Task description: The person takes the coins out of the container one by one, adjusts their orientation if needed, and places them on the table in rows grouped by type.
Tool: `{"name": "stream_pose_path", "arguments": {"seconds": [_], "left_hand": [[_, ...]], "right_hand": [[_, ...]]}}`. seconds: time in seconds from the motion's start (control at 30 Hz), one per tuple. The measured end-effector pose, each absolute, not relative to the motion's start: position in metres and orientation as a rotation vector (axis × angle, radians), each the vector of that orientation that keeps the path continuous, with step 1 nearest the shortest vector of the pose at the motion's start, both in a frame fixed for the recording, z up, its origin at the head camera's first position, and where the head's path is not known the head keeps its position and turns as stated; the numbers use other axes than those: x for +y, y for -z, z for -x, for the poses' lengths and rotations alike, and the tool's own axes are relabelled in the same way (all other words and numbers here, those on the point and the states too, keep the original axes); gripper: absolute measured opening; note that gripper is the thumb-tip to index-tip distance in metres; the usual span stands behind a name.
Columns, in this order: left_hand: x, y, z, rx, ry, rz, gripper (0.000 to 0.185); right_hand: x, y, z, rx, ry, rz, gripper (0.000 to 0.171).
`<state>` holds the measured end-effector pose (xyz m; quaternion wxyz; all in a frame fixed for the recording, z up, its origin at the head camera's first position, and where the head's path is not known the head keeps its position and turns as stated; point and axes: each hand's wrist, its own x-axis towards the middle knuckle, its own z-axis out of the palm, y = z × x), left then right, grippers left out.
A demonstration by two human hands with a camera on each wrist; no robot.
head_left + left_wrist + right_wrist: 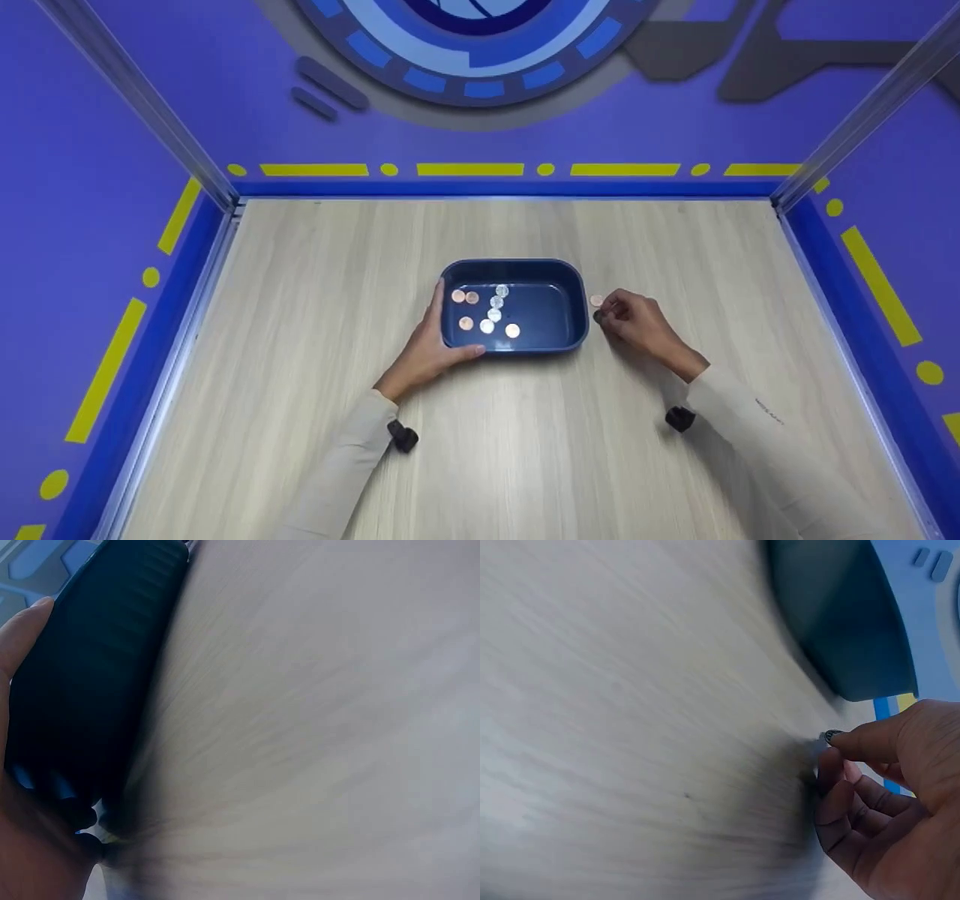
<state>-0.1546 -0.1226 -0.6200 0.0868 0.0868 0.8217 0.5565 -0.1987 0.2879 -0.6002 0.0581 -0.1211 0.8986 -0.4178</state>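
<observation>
A dark blue rectangular dish [551, 350] sits mid-table, with copper coins [466, 323] and silver coins [494, 315] spread over the left half of its floor. My left hand [433, 345] grips its near left corner, thumb along the front wall and fingers on the left side; the left wrist view shows the dish's dark outer wall [97, 652] beside the thumb. Just right of the dish, my right hand [637, 322] pinches a small dark coin [831, 736] between thumb and fingertips, low over the table. A copper coin [596, 300] lies by those fingertips.
The pale wood-grain table [300, 300] is bounded by blue panels [187, 135] with yellow markings at the back and both sides. Metal rails [217, 176] run along the panel corners. A black wrist device [403, 436] hangs at the left sleeve, another [679, 418] at the right.
</observation>
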Motion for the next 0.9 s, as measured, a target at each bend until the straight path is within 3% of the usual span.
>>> {"name": "stream_pose_path", "arguments": {"seconds": [0.9], "left_hand": [[-0.1233,0.6206,0.1553,2.449,-1.667,-0.27,0.145]], "right_hand": [[0.2833,0.6103,0.1986,2.887,1.173,0.36,0.01]]}}
